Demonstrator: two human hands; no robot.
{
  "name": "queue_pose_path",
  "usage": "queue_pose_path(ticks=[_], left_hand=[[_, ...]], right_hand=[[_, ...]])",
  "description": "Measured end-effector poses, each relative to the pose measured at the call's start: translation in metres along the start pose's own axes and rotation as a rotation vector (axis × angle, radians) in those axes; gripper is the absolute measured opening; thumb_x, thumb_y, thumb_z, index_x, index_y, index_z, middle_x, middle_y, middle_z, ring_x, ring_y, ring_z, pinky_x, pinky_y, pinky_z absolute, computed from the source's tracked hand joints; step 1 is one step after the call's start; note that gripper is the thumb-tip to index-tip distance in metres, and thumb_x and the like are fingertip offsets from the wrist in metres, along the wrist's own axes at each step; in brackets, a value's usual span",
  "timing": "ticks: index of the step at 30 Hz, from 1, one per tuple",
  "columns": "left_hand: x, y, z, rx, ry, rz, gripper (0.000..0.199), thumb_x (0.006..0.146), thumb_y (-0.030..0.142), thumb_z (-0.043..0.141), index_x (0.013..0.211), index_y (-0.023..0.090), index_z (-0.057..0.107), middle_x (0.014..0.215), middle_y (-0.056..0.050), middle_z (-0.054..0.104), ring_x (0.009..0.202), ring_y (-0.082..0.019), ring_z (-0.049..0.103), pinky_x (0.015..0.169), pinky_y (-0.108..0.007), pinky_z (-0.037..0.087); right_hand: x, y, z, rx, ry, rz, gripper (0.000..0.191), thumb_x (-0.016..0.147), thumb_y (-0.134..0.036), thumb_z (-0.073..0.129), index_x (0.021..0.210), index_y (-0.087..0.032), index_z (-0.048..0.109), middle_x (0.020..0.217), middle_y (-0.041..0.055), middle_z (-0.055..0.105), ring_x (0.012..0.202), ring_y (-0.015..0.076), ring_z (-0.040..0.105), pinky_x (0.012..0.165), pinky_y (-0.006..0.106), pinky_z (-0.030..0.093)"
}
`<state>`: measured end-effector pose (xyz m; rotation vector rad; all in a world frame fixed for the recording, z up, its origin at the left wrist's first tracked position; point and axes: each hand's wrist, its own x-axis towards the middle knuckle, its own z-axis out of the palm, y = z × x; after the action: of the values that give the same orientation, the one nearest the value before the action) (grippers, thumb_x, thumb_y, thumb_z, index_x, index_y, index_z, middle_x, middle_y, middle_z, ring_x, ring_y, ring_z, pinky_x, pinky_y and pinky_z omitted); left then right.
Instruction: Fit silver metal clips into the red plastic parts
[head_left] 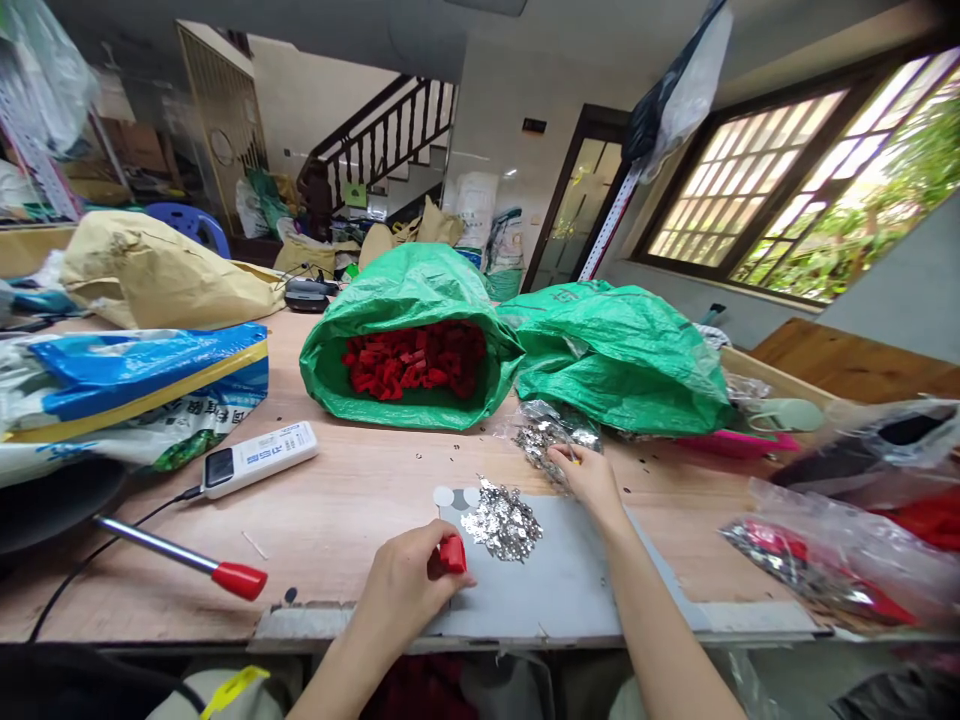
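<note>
My left hand point(405, 580) is closed around a small red piece point(453, 554) above the left edge of a grey mat point(555, 590). A pile of small shiny metal parts point(504, 520) lies on the mat, just right of that hand. Farther back, my right hand point(589, 478) is at a clear plastic bag of metal parts point(536, 437), its thumb and fingers pinched together. A tiny yellow spot shows at these fingers; what they hold is too small to name. Behind, a green sack point(409, 280) lies with its mouth open, showing many red pieces point(412, 362).
A second green sack point(622, 365) lies at the back right. On the left are a white device point(262, 460) with a cable, a red-tipped metal lever point(240, 580) and a blue and white bag point(150, 385). Plastic bags point(825, 570) with red and metal items lie at the right.
</note>
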<state>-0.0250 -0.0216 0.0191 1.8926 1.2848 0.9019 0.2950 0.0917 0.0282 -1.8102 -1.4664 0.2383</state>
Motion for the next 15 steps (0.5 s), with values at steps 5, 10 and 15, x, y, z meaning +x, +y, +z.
queue_pose_path(ticks=[5, 10, 15], left_hand=[[0.000, 0.001, 0.000, 0.051, -0.009, 0.049, 0.025, 0.074, 0.018, 0.077, 0.095, 0.025, 0.066, 0.086, 0.004, 0.071, 0.079, -0.017, 0.063, 0.072, -0.025, 0.043], [-0.001, -0.001, 0.001, 0.062, -0.007, 0.072, 0.025, 0.075, 0.016, 0.075, 0.097, 0.025, 0.066, 0.088, 0.003, 0.072, 0.081, -0.019, 0.065, 0.073, -0.027, 0.045], [-0.002, 0.000, 0.000, 0.055, -0.001, 0.084, 0.025, 0.076, 0.015, 0.074, 0.098, 0.025, 0.065, 0.090, 0.003, 0.073, 0.082, -0.019, 0.066, 0.073, -0.027, 0.046]], right_hand=[[0.000, 0.003, 0.001, 0.046, 0.028, 0.008, 0.047, 0.074, -0.053, 0.054, 0.084, -0.013, 0.075, 0.085, 0.0128, 0.077, 0.079, 0.0299, 0.069, 0.072, 0.036, 0.049], [0.000, -0.002, 0.004, 0.008, 0.029, -0.013, 0.044, 0.077, -0.048, 0.057, 0.098, -0.013, 0.076, 0.098, 0.0136, 0.077, 0.089, 0.0299, 0.070, 0.078, 0.036, 0.051], [-0.006, -0.010, 0.006, -0.108, -0.015, -0.047, 0.031, 0.078, -0.034, 0.058, 0.096, -0.018, 0.077, 0.099, 0.0110, 0.077, 0.091, 0.0290, 0.068, 0.081, 0.036, 0.049]])
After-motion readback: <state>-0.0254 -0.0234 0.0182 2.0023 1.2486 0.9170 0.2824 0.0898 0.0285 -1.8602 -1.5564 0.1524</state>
